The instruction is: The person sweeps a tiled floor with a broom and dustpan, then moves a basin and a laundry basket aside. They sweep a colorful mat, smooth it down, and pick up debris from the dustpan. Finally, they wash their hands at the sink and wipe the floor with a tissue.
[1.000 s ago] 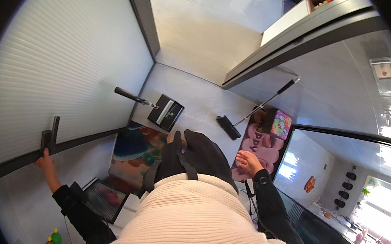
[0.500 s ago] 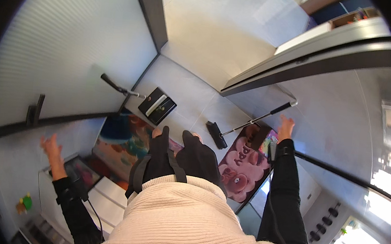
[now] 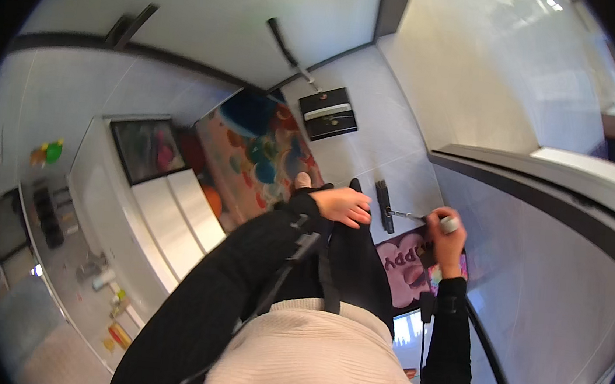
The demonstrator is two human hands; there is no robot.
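Note:
My right hand (image 3: 450,244) is wrapped round the top of a broom's handle, with the pale end of the grip showing above the fingers. The broom's dark head (image 3: 385,207) rests on the tiled floor beside a pink mat, and its thin metal shaft runs up to the hand. In front of my body, over my legs, my left hand (image 3: 345,207) reaches across with loosely spread fingers and holds nothing. A long-handled black dustpan (image 3: 328,113) stands on the floor against the frosted door, its handle (image 3: 283,42) leaning up, apart from both hands.
A frosted glass door (image 3: 214,13) with a black handle (image 3: 129,25) rises at the upper left. The wall edge (image 3: 538,184) juts in from the right. A patterned mat (image 3: 259,158) and white drawers (image 3: 180,209) lie to the left, the pink mat (image 3: 405,272) ahead.
My right hand has closed round the broom's handle. My left hand has swung from the far left to the middle. The whole view has turned, shifting the dustpan rightward and up.

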